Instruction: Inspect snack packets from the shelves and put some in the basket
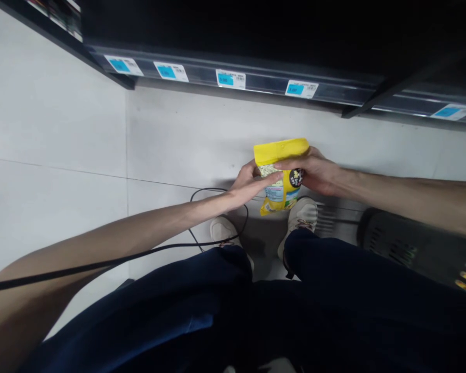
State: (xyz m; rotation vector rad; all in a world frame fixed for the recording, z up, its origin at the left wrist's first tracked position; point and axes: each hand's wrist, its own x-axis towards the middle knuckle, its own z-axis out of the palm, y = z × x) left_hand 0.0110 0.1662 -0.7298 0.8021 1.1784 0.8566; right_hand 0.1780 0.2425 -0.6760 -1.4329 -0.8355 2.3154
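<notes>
A yellow snack bag (pixel 281 151) with printed panels is held in front of me, above the floor near my shoes. My left hand (pixel 250 184) grips its left side, the thumb lying across the printed face and the other fingers hidden behind. From the right, my right hand (pixel 312 168) holds the bag too, its thumb over the upper part near a round dark badge. Both hands are closed on the same bag. What the label says is too small to read.
A dark shelf edge (pixel 262 82) with several blue-and-white price tags (pixel 230 79) runs across the top. Beige shoes (pixel 305 212) stand on the pale tiled floor (pixel 61 202). A black cable (pixel 147 252) crosses my left arm. At right lies a dark slotted basket (pixel 399 243).
</notes>
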